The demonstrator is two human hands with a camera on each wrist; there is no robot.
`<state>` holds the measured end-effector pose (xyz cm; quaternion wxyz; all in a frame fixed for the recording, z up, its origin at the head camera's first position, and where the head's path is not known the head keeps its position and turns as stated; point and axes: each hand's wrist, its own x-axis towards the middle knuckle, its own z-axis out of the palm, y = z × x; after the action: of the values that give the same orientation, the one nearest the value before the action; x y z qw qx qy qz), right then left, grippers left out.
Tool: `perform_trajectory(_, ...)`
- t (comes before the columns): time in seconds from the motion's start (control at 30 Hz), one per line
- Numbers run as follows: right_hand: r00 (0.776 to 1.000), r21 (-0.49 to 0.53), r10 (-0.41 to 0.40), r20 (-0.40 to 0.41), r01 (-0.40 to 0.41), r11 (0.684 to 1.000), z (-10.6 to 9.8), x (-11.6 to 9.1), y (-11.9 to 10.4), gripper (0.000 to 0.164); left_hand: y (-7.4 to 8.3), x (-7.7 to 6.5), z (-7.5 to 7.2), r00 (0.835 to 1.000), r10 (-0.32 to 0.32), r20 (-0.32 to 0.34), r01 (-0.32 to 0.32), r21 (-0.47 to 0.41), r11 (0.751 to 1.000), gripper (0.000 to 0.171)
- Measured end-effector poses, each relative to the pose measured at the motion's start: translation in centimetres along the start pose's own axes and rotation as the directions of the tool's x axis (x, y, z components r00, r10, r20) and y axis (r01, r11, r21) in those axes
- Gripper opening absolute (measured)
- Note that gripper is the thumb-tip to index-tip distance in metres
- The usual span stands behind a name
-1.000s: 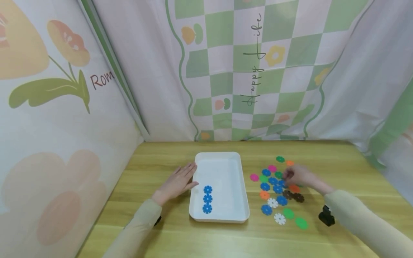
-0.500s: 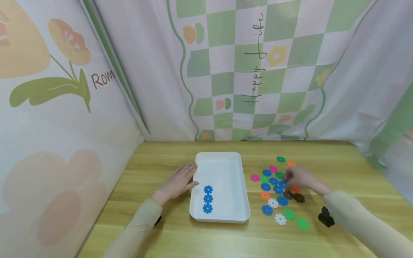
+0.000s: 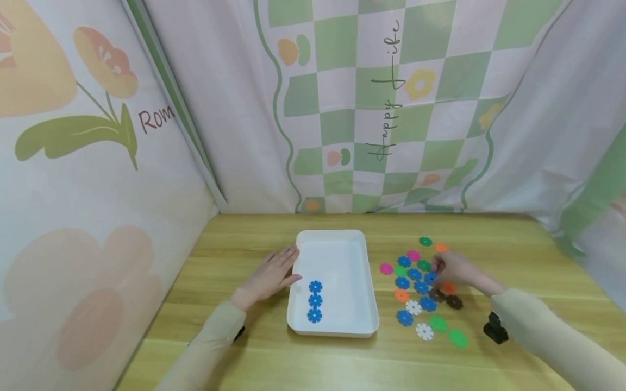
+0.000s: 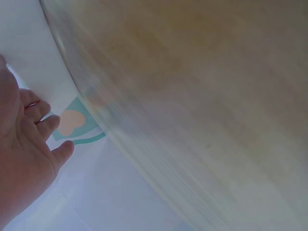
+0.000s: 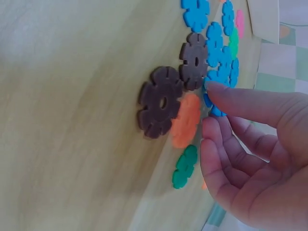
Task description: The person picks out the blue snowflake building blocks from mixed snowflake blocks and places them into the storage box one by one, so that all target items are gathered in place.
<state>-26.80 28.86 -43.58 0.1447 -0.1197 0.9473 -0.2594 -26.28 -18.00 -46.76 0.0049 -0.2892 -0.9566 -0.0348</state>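
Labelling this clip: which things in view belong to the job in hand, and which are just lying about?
Likely in the job:
white tray, left hand at its rim
three blue pieces inside it
blue piece at the right hand
loose blue pieces

Seemingly just lying about:
brown pieces
orange pieces
white pieces
green pieces
pink pieces
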Motion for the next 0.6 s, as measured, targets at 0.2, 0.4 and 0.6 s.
perform_trajectory(0.2, 0.999, 0.041, -0.031, 0.027, 0.030, 0.999, -0.6, 0.2, -0.1, 0.019, 0.1, -0.1, -0.3, 1.000, 0.000, 0.004, 0.000, -0.001, 1.000, 0.072)
perform_trajectory(0.4, 0.998, 0.103, -0.028, 0.053, 0.022, 0.994, -1.2, 0.3, -0.9, 0.015, 0.0, -0.1, -0.3, 1.000, 0.005, 0.012, -0.005, 0.008, 1.000, 0.072)
perform_trajectory(0.6, 0.995, 0.177, -0.035, 0.088, 0.019, 0.984, -1.7, 0.9, -2.5, 0.018, -0.1, 0.0, 0.1, 1.000, -0.007, 0.020, 0.007, 0.012, 1.000, 0.073)
